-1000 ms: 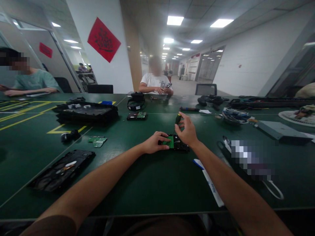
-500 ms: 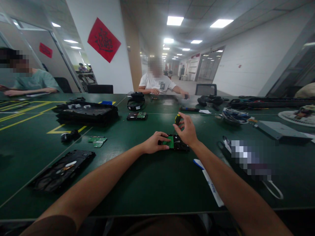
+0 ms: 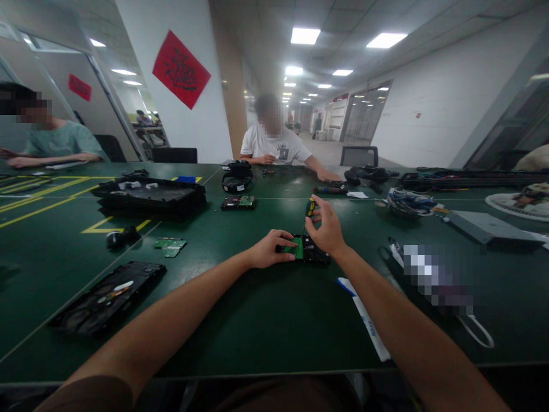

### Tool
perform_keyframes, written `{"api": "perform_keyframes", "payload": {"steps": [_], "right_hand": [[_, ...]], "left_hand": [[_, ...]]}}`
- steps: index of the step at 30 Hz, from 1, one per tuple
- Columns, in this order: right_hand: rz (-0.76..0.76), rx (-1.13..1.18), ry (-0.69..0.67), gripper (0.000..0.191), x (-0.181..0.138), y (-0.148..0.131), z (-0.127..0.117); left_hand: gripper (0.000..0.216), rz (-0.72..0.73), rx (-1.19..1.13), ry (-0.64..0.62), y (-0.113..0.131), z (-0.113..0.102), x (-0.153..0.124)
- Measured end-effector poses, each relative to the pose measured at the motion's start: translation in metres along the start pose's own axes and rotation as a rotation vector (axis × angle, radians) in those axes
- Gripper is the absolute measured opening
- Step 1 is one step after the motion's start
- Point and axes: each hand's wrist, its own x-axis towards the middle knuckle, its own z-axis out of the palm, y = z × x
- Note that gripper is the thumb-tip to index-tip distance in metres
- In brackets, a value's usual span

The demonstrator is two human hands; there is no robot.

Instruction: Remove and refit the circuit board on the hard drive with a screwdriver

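A small black hard drive (image 3: 315, 256) with a green circuit board (image 3: 295, 249) lies on the green table (image 3: 266, 320) in front of me. My left hand (image 3: 268, 249) rests on its left edge, fingers curled over the board, holding it down. My right hand (image 3: 326, 230) pinches the black and yellow handle of a screwdriver (image 3: 309, 208), which stands upright with its tip down on the drive.
A dismantled black drive (image 3: 107, 297) lies at near left, loose green boards (image 3: 170, 246) and a black tray (image 3: 150, 194) farther left. A white and blue strip (image 3: 364, 323) lies by my right arm. A person opposite reaches for a tool (image 3: 328, 190). Another person sits at far left.
My fingers have shifted slightly round the screwdriver handle; both hands stay in place. The person opposite has stretched an arm out across the table to the right.
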Motion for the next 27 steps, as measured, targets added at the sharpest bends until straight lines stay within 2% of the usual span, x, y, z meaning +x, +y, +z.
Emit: {"api": "perform_keyframes", "payload": {"steps": [12, 20, 27], "right_hand": [[-0.007, -0.031, 0.001, 0.065, 0.0006, 0.0023, -0.0002], [-0.005, -0.019, 0.003, 0.065, -0.0002, 0.003, -0.0001], [-0.001, 0.0, -0.001, 0.063, -0.0002, 0.0024, -0.0006]], "left_hand": [[0.039, -0.006, -0.026, -0.026, 0.0007, -0.0024, -0.0014], [0.043, 0.025, -0.04, -0.09, -0.0044, -0.0077, -0.002], [0.044, 0.021, -0.073, -0.099, -0.0043, -0.0091, -0.0022]]}}
